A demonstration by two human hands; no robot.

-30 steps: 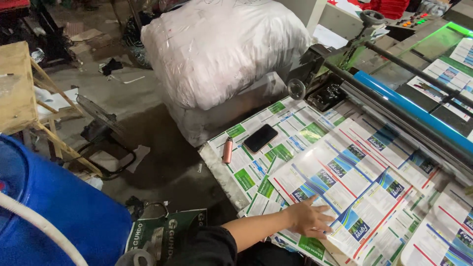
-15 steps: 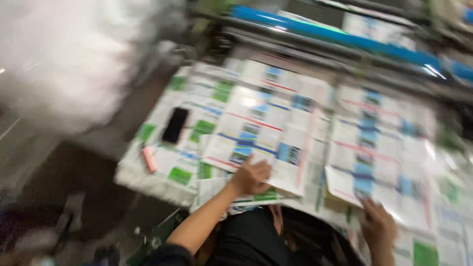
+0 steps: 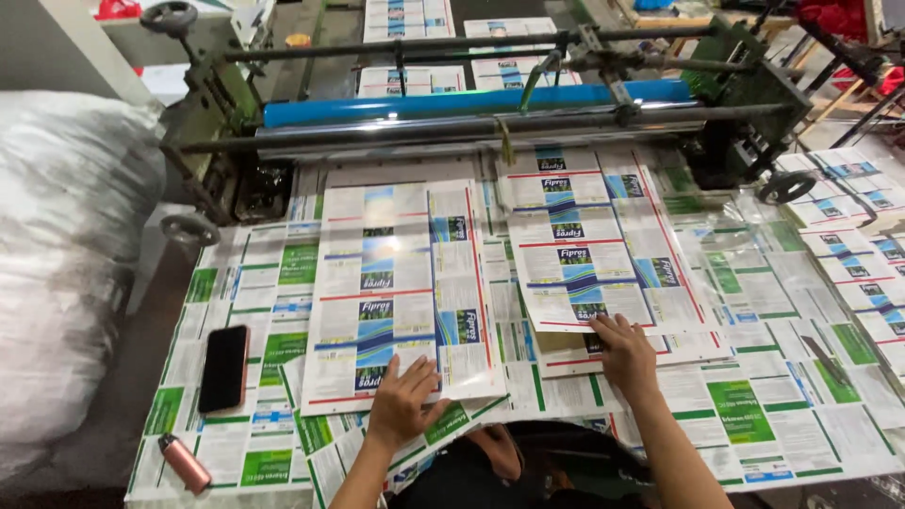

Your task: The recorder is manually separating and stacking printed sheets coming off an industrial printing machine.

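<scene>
Left hand: the left hand (image 3: 401,403) lies flat, palm down, on the lower edge of the left printed sheet (image 3: 401,287); its fingers (image 3: 415,372) are spread and released, pressing on the sheet and gripping nothing.
Right hand: the right hand (image 3: 624,352) rests on the lower edge of the right printed sheet (image 3: 594,240); its fingers (image 3: 603,328) are loosely bent over the sheet's bottom border, touching it, not clenched.
Left sheet: glossy, with red lines and blue and green panels, lying flat on the surface (image 3: 811,415), extending from the left fingers up toward the machine.
Right sheet: same print, slightly turned, lying just beside the left sheet on top of a similar sheet beneath; it extends away from the right fingers.
Count of top sheets: two, one under each hand.
Surface: covered with many overlapping green-and-white printed sheets.
Phone: one black phone (image 3: 224,368) left of the left sheet, well apart from the hand.
Pink item: one small pink cylinder (image 3: 184,463) near the surface's front left corner.
Machine: one blue roller (image 3: 471,102) and one metal roller (image 3: 452,130) across the far side.
Sack: one large white sack (image 3: 66,264) at the left.
</scene>
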